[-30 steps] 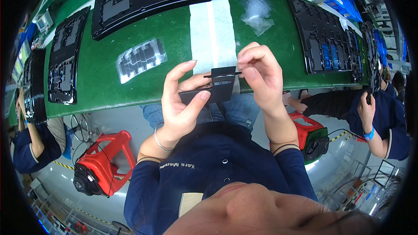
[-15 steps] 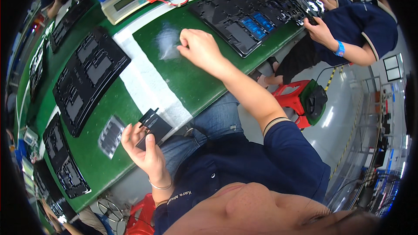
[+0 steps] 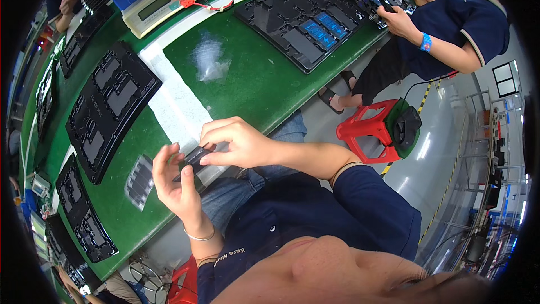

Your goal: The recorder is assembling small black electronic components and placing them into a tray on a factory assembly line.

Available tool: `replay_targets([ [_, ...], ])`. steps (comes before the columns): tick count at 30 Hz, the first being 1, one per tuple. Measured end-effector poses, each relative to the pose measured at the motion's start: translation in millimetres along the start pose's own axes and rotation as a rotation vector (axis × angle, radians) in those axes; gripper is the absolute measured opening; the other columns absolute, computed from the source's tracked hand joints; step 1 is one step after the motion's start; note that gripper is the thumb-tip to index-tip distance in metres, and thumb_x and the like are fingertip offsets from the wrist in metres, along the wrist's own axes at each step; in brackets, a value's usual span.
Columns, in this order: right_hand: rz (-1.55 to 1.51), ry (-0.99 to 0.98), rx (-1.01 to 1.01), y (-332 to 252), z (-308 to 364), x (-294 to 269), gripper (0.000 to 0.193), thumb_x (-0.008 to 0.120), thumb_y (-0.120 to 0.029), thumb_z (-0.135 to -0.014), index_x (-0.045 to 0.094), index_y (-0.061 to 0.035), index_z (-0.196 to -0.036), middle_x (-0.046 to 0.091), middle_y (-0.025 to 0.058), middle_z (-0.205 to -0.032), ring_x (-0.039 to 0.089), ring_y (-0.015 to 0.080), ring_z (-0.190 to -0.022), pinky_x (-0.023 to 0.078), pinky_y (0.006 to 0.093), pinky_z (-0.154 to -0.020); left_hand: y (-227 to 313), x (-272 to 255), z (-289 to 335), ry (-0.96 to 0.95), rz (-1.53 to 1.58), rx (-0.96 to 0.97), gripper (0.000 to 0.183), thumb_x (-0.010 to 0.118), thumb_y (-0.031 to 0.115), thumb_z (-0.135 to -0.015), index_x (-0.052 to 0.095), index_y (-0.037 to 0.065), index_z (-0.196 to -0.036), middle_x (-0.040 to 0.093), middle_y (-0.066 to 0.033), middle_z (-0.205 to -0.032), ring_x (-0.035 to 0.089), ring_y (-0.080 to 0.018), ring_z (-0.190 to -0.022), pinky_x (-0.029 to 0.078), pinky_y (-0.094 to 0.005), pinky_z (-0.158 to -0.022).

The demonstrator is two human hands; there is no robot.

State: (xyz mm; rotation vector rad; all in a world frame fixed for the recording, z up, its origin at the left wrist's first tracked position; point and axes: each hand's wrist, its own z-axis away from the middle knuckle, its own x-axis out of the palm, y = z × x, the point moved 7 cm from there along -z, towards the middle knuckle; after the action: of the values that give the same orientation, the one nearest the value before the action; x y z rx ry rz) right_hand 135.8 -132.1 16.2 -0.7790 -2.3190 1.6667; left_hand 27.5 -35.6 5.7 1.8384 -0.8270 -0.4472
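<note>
A flat black battery is tilted nearly edge-on above the table's near edge. My left hand grips its left side between thumb and fingers. My right hand is closed on the upper right end, thumb and fingertips pinching there. What exactly lies under those right fingertips is partly hidden; something dark and see-through shows between them. Beside my left hand, a sheet of clear film with grey strips lies on the green table. A crumpled clear plastic film rests farther back.
Black trays with grey cells stand at left; another tray with blue and grey cells is at back right. A beige meter with red leads sits behind. At right are a co-worker and a red stool.
My right hand has come from over the crumpled film back toward me and taken hold of the battery's upper end. The battery has turned from face-on to nearly edge-on.
</note>
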Motion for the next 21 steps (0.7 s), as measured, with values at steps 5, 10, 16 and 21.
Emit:
replay_targets([
  [5, 0.022, 0.050, -0.052, -2.2, 1.7, -0.1, 0.015, 0.068, -0.007, -0.071, 0.060, 0.0032, -0.079, 0.056, 0.0087, -0.075, 0.055, 0.0163, -0.067, 0.045, 0.0267, -0.061, 2.4, 0.0, -5.6, -0.071, -0.099, 0.036, 0.011, 0.061, -0.001, -0.074, 0.061, -0.003, -0.084, 0.056, -0.0148, -0.097, 0.052, -0.0244, -0.093, 0.042, -0.0343, -0.083],
  [10, 0.030, 0.100, -0.103, -2.9, 4.0, -0.7, 0.015, 0.068, -0.006, -0.071, 0.063, 0.0013, -0.083, 0.056, 0.0078, -0.076, 0.055, 0.0155, -0.067, 0.045, 0.0261, -0.059, 6.2, 2.4, -6.6, -0.057, -0.065, 0.100, 0.009, 0.060, -0.004, -0.073, 0.059, -0.002, -0.082, 0.055, -0.0134, -0.095, 0.051, -0.0243, -0.094, 0.041, -0.0339, -0.083],
  [16, 0.171, 0.229, -0.253, -14.2, 6.7, -4.6, 0.016, 0.068, -0.005, -0.069, 0.065, -0.0013, -0.084, 0.057, 0.0072, -0.074, 0.055, 0.0167, -0.065, 0.043, 0.0267, -0.055, 14.7, 8.7, -6.4, 0.052, -0.117, 0.231, 0.012, 0.062, -0.006, -0.070, 0.059, 0.000, -0.080, 0.056, -0.0109, -0.088, 0.051, -0.0265, -0.094, 0.041, -0.0361, -0.083],
  [21, 0.237, 0.302, -0.264, -15.3, 8.5, -3.6, 0.018, 0.068, -0.003, -0.066, 0.065, -0.0017, -0.084, 0.057, 0.0074, -0.073, 0.055, 0.0178, -0.064, 0.043, 0.0270, -0.054, 21.0, 12.1, -2.5, 0.142, -0.251, 0.345, 0.013, 0.062, -0.006, -0.070, 0.060, 0.001, -0.082, 0.056, -0.0092, -0.088, 0.050, -0.0281, -0.097, 0.040, -0.0384, -0.085],
])
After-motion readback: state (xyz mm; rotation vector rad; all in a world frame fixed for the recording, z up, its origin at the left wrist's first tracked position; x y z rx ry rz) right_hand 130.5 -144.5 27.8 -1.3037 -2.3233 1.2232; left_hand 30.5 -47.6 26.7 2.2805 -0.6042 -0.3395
